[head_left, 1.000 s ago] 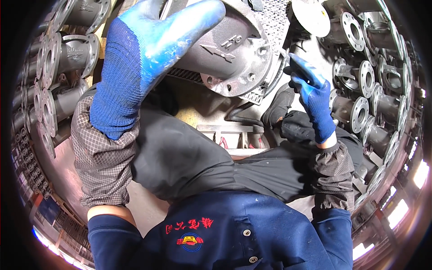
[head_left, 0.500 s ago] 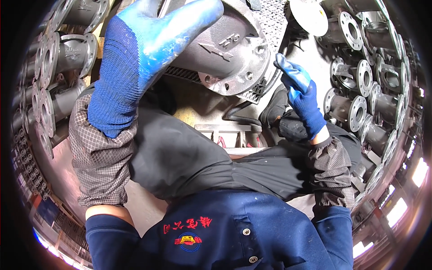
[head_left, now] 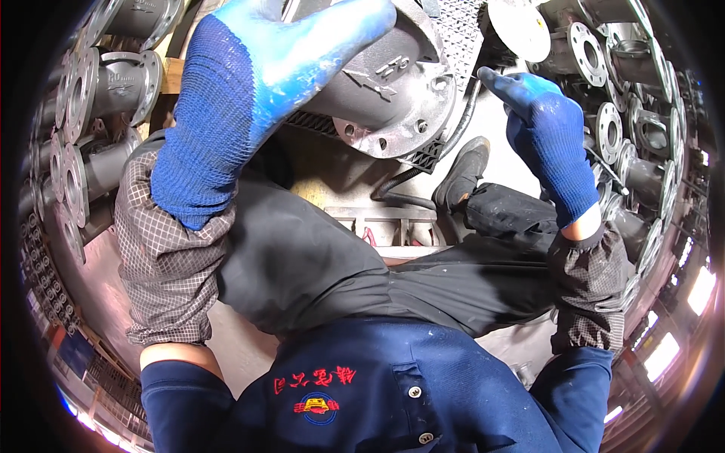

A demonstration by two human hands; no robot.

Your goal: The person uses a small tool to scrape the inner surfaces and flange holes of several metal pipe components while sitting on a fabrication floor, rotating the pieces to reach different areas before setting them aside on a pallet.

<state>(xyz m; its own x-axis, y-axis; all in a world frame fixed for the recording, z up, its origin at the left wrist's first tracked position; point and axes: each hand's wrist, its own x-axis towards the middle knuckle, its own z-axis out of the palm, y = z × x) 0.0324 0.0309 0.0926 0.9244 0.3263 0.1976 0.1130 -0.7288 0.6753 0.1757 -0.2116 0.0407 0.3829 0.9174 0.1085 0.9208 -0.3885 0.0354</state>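
A grey cast-iron valve body [head_left: 370, 83] with a drilled round flange and a raised arrow lies in front of me. My left hand [head_left: 291, 60], in a blue coated glove, is over its left side, thumb stretched out across it. The other fingers run past the top edge of the view. To the right of the casting, my right hand [head_left: 540, 113], gloved too, is raised with its fingers curled together. A thin rod [head_left: 610, 167] shows beyond the back of this hand and seems held in it; most of it is hidden.
Flanged castings are stacked at the left [head_left: 113, 84] and the right [head_left: 581, 57]. A pale round disc [head_left: 519, 30] lies at the upper right. A black hose [head_left: 404, 180] curves past the perforated metal plate [head_left: 457, 38]. My shoe [head_left: 463, 172] rests on the floor.
My right hand has moved right and its fingers have curled in; a thin rod now shows behind it. My left hand has shifted slightly right over the valve body.
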